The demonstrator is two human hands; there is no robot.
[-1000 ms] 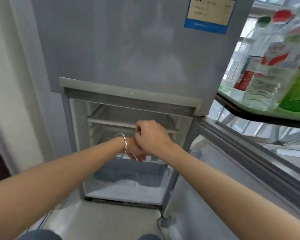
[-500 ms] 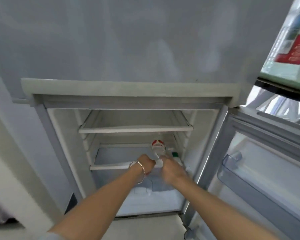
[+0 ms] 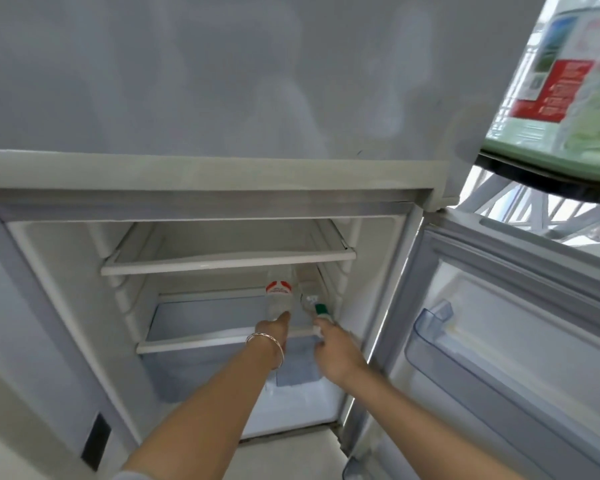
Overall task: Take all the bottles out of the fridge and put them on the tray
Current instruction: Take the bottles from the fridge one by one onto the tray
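Both arms reach deep into the open white fridge (image 3: 66, 306), onto the middle white-edged glass shelf (image 3: 201, 341). Two clear plastic bottles lie there, at the right end. The clear bottle with the red-and-white label (image 3: 278, 299) sits straight ahead of the left hand (image 3: 278, 325), whose fingers touch its near end; the grip itself is hidden, so whether it has closed I cannot tell. A silver bangle (image 3: 267, 342) rings that wrist. Just beside it, against the fridge's right wall, the clear bottle with the green cap (image 3: 314, 303) points toward the right hand (image 3: 336, 351), whose fingertips meet the cap end; this grip too is blurred, cannot tell. Up at the right, the pale green tray (image 3: 534, 157) carries more labelled bottles (image 3: 575, 81).
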